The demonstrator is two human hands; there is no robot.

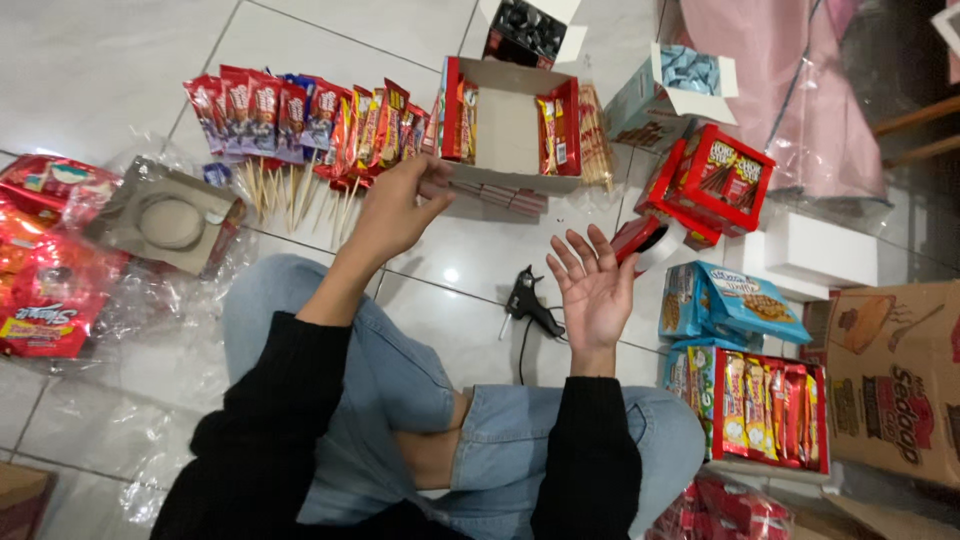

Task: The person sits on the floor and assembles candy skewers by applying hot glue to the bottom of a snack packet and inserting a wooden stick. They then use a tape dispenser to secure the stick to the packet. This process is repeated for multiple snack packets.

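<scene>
A: What is the biggest thing down there?
B: The white tile floor (100, 60), then the brown carton (890, 370) at the right edge.
A: And in the middle?
B: An open red box (508, 125) with snack bars stood along both its sides. Left of it, a row of snack packets on sticks (300, 130).
A: The hands?
B: The left hand (392, 212) reaches between box and sticks, fingers together, pinching something small I cannot make out. The right hand (592, 290) hangs palm up, fingers spread, empty.
A: Anything smaller?
B: A black glue gun (530, 303) lies on the tile just left of the right hand.
</scene>
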